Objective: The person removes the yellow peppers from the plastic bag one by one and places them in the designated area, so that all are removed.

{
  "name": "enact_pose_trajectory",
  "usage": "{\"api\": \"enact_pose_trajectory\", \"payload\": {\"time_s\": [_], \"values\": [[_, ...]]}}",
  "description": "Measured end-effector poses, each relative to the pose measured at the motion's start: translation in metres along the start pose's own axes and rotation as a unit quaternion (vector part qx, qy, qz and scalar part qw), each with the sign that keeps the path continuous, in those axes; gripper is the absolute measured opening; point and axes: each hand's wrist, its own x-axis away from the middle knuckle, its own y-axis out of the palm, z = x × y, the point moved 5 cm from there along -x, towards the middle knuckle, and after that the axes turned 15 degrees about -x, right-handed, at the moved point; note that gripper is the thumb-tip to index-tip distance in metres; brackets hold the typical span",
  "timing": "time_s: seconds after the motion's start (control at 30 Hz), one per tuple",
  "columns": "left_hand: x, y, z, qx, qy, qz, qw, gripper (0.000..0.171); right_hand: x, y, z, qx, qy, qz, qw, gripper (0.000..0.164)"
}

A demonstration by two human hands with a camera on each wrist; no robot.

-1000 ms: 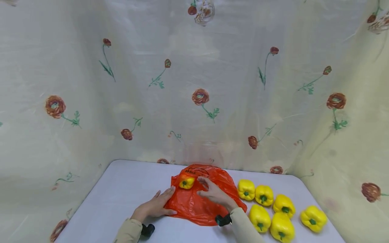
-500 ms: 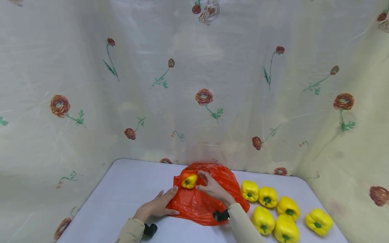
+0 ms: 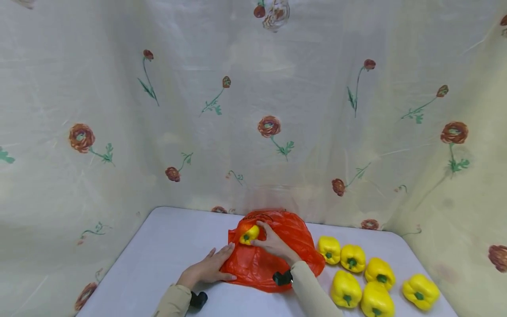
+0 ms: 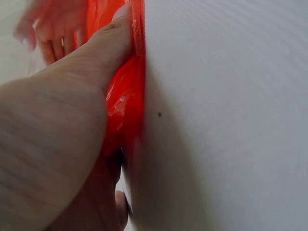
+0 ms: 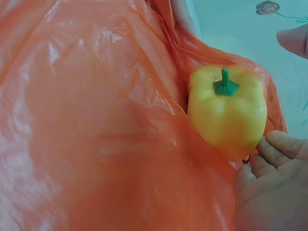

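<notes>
A red plastic bag (image 3: 257, 266) lies spread on the table. One yellow bell pepper (image 3: 246, 239) sits in a fold at its far left, red film over part of it and its green stem showing. My right hand (image 3: 275, 243) reaches across the bag to this pepper. In the right wrist view, fingertips (image 5: 264, 151) touch the pepper's lower right side, while the thumb (image 5: 292, 42) appears apart from it. My left hand (image 3: 211, 266) rests on the bag's left edge with fingers extended. In the left wrist view its thumb (image 4: 113, 41) lies against the red plastic.
Several more yellow bell peppers (image 3: 346, 288) stand to the right of the bag, with one pepper (image 3: 420, 292) apart near the table's right edge. The white table (image 3: 170, 237) meets a flower-printed curtain (image 3: 190, 132) at the back and both sides.
My right hand has moved left and closer to the pepper at the bag, and that pepper has tilted a little. My left hand stays on the bag's edge. The head view has shifted slightly.
</notes>
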Motion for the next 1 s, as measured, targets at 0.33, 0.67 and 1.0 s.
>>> {"api": "enact_pose_trajectory", "payload": {"time_s": [0.33,0.67,1.0], "values": [[0.001,0.002,-0.003,-0.007,0.008,0.001,0.9999,0.097,-0.008,0.001,0.002,-0.034,-0.002,0.030,0.999,0.081],[0.000,0.003,-0.001,-0.011,0.014,0.003,0.9998,0.096,-0.019,0.009,0.002,-0.054,-0.015,0.069,0.996,0.081],[0.003,-0.001,0.000,-0.006,0.008,0.003,0.9999,0.096,-0.025,0.011,0.003,-0.013,-0.025,0.083,0.996,0.077]]}}
